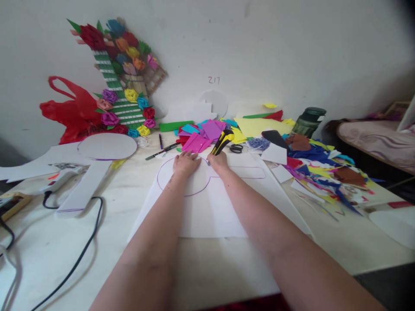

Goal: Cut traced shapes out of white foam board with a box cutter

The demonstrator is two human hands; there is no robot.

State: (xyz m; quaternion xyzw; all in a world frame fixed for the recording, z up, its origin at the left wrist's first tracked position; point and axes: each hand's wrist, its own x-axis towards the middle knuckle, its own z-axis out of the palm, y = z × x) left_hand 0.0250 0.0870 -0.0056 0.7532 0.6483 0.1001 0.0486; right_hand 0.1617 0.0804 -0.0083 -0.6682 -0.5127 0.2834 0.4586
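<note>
A large white sheet [214, 211] lies on the table, marked with a purple outline of a circle and a long bar reaching right from it. My left hand [186, 163] rests flat on the upper part of the circle, fingers spread. Just right of it, my right hand [217, 163] grips a yellow and black utility knife [223, 141]. The knife leans, its lower end at the sheet near where circle and bar meet. Its blade is too small to make out.
A white paddle-shaped cutout [106, 147] and a glue gun [63, 175] with a black cable lie left. Scissors [236, 148], pens and coloured paper [196, 141] sit behind the sheet. Paper scraps [324, 168] and a green bottle [309, 122] are right. Paper flowers [129, 52] lean on the wall.
</note>
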